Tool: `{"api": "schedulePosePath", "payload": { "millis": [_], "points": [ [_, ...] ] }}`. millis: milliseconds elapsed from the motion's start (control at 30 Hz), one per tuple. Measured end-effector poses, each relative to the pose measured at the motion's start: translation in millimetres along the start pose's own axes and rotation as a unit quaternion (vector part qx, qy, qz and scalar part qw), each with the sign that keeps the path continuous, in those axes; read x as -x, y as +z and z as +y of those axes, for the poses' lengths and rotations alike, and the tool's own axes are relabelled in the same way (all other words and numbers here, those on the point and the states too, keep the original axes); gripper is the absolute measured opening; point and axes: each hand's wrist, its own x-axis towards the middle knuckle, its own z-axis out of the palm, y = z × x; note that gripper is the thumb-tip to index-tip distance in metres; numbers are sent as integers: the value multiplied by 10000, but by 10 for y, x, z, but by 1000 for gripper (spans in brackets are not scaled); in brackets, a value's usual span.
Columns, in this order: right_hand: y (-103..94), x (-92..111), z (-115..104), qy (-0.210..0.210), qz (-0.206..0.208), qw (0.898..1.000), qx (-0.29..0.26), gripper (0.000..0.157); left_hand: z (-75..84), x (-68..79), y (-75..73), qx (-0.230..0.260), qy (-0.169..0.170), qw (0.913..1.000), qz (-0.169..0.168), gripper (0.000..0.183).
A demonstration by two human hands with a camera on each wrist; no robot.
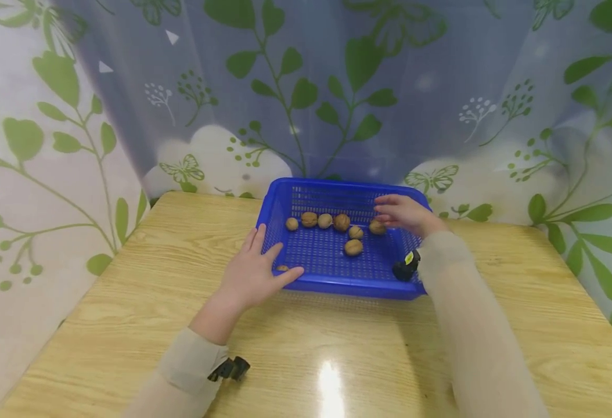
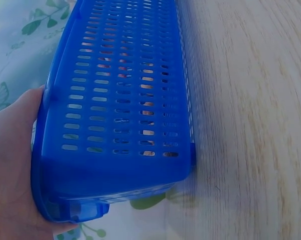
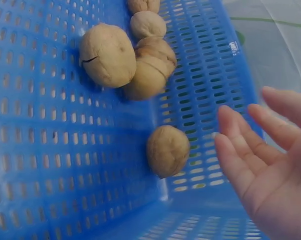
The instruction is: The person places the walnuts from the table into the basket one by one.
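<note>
A blue plastic basket (image 1: 358, 287) with slotted walls holds several brown walnuts. My left hand (image 1: 254, 274) rests at its front left corner, fingers spread along the left rim and thumb stretched over the front rim. Partly hidden beside that thumb lies one walnut (image 1: 282, 268). My right hand (image 1: 401, 213) hovers inside the basket's back right part, fingers loosely bent with nothing in them. Just below its fingertips is a walnut (image 1: 377, 227); in the right wrist view a gap separates this walnut (image 3: 168, 151) from the hand (image 3: 270, 165).
Other walnuts (image 1: 341, 222) sit in a loose row along the back wall, with a cracked walnut (image 1: 353, 248) nearer the middle. The basket stands on a wooden table (image 1: 306, 342), close to a leaf-patterned curtain (image 1: 306, 87) behind it. Both wrists carry small black devices (image 1: 229, 368).
</note>
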Motion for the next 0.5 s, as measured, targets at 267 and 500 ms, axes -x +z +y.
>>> {"api": "schedulePosePath", "payload": {
  "millis": [267,500],
  "points": [
    [-90,205,-280,-394,-79,9991,164,52,23,7,-15,42,48,10000,-65,86],
    [-145,516,-456,-627,-222,9924,1034,53,-4,-3,12,-5,-14,10000,-81,87]
  ]
}}
